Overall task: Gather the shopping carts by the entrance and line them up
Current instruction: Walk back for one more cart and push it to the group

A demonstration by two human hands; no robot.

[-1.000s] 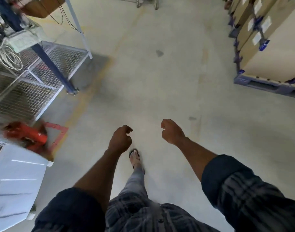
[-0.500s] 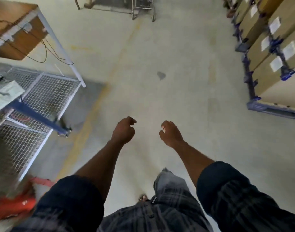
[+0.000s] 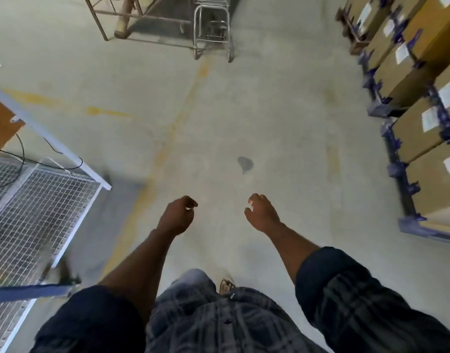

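A metal shopping cart (image 3: 211, 34) stands far ahead at the top middle of the view, only its lower frame and wheels showing. My left hand (image 3: 177, 215) and my right hand (image 3: 262, 214) hang out in front of me over the bare concrete floor, well short of the cart. Both hold nothing, and their fingers are loosely curled. My foot in a sandal (image 3: 226, 286) shows below them.
A rusty metal frame (image 3: 139, 16) stands left of the cart. A wire-mesh rack (image 3: 38, 215) with a white post and cables lies on my left. Cardboard boxes (image 3: 420, 72) on blue pallets (image 3: 428, 229) line the right side. A faded yellow line (image 3: 168, 138) runs along the floor.
I have walked forward: the cart and the rusty frame have come into view at the top, and the mesh rack and boxes have slid back toward me. My hands stay out in front, empty.
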